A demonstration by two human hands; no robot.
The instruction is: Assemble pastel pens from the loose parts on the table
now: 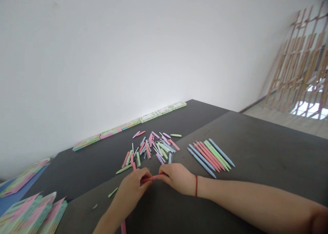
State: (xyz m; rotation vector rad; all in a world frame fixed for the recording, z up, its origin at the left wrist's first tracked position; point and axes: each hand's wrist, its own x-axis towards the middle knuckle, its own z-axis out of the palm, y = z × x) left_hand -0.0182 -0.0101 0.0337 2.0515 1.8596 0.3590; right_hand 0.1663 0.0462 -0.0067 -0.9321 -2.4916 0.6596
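A pink pen (154, 177) is held level between my two hands just above the dark table. The fingers of my left hand (133, 184) close around its left end, and my right hand (179, 179) pinches the other end. Both ends are hidden by the fingers. Beyond the hands lies a loose pile of pastel pen parts (163, 146), with barrels, caps and thin white refills mixed together. To the right, several whole pens (208, 155) in blue, pink and green lie side by side. A small green piece (112, 192) rests left of my left hand; a pink piece (123, 227) shows partly beneath that forearm.
Flat pastel boxes (130, 124) line the table's back edge against the white wall. Colourful packs (25, 213) are stacked at the lower left, near another pack (24, 179) on a blue surface. A wooden lattice rack (299, 63) stands beyond the table at the right.
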